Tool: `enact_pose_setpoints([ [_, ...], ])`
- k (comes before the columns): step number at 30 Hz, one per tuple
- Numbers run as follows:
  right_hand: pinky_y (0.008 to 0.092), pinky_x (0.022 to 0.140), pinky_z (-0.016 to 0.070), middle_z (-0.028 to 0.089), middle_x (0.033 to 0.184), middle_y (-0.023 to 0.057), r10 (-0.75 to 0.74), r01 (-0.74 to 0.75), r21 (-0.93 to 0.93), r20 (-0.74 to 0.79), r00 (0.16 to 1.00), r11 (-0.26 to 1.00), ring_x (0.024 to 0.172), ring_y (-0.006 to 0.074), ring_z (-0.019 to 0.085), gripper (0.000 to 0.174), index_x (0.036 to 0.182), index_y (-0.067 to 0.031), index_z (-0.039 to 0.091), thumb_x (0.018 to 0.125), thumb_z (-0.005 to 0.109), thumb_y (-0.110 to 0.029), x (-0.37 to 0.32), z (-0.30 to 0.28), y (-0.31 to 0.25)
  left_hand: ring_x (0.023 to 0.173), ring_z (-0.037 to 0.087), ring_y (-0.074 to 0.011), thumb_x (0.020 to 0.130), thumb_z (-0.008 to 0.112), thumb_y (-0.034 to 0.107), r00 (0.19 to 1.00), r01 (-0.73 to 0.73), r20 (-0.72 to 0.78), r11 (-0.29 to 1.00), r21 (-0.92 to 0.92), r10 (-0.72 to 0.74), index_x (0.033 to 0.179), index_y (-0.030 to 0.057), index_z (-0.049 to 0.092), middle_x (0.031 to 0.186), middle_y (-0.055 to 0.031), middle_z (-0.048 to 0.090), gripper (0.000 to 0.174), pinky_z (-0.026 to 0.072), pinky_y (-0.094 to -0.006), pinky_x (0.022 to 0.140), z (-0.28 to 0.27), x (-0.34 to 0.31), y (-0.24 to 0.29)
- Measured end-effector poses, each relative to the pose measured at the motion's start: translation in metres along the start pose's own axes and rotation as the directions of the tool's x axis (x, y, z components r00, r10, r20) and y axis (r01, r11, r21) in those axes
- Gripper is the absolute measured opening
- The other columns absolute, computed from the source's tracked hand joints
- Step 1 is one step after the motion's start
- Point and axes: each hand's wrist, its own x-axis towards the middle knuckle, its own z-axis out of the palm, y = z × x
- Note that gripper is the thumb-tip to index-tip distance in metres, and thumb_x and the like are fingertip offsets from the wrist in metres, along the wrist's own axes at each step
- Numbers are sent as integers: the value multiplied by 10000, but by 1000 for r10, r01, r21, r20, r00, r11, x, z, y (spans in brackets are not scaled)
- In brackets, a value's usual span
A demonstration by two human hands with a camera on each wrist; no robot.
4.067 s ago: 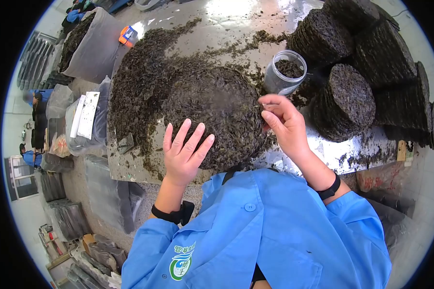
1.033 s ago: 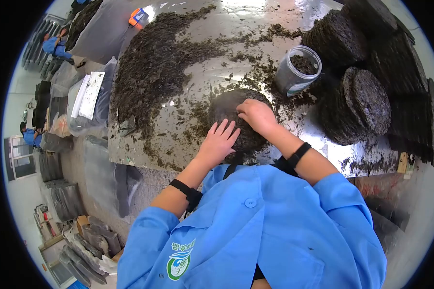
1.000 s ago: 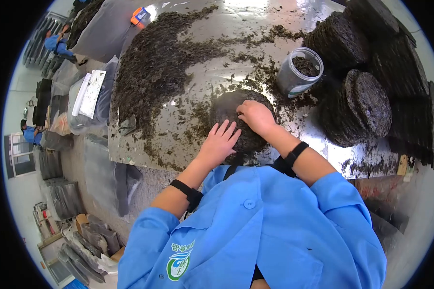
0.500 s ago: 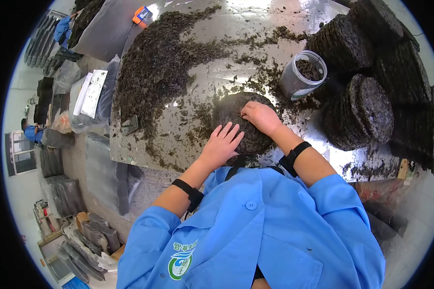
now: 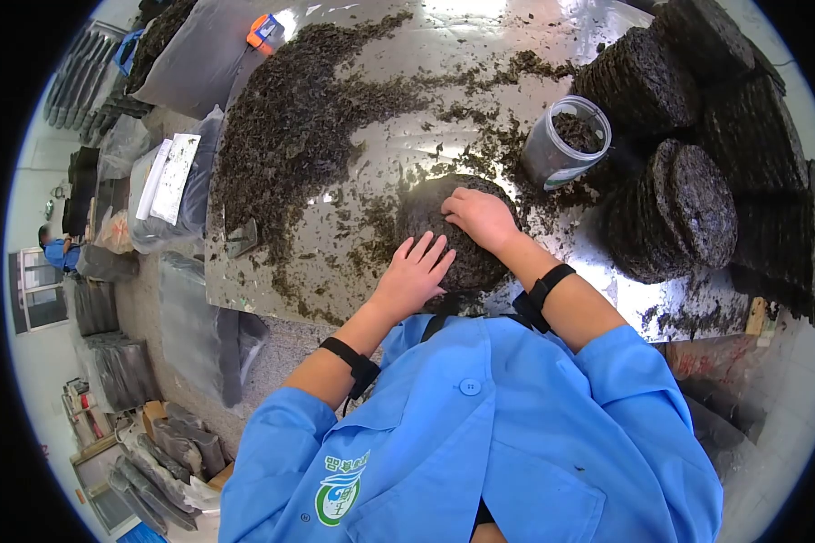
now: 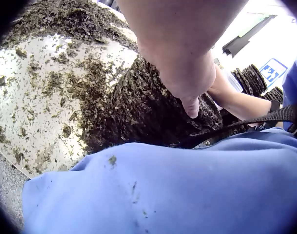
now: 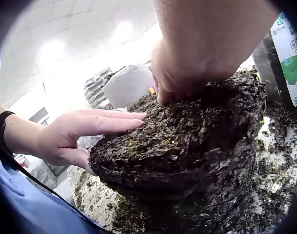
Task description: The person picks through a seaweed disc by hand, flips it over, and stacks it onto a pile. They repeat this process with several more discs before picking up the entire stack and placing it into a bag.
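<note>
A round, dark stack of pressed dried seaweed [image 5: 417,206] stands on the metal table in front of me, its layered edge showing in the right wrist view. Spread over its near left edge is my left hand [image 5: 409,279], fingers straight on top and thumb down along the side. My right hand [image 5: 482,219] is bent over the top of the stack, fingertips down on the seaweed surface. I cannot tell whether those fingertips pinch any seaweed. In the left wrist view the left hand [image 6: 182,68] covers part of the stack.
Loose seaweed [image 5: 276,127] is heaped across the table's left side. A clear plastic jar [image 5: 543,158] holding seaweed bits stands beyond my right hand. Tall stacks of seaweed discs [image 5: 693,213] fill the right. A small metal scraper [image 5: 242,238] and an orange-blue tape measure [image 5: 264,33] lie leftward.
Since the oldest frame, the seaweed under my hands has become lower and smaller, and the near right stack has gained layers. My right hand has come onto the top, recently shifting slightly left.
</note>
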Motion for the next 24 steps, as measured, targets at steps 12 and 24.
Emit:
enact_pose_setpoints([
  [12,401,708,483,573,869,89,97,-101,92,42,994,991,832,290,599,110,840,-95,602,817,605,-202,4,-2,2,1298,347,-309,740,682,373,999,-17,29,999,40,16,1321,97,434,1381,-134,405,689,278,-471,1056,-1,2,2],
  [24,407,719,478,601,896,126,222,-207,244,-37,974,947,838,323,592,147,855,-64,601,838,563,-205,13,-13,1,1298,344,-323,800,625,367,997,-44,67,999,30,42,1338,67,404,1389,-152,394,654,277,-469,1059,-12,4,-2],
])
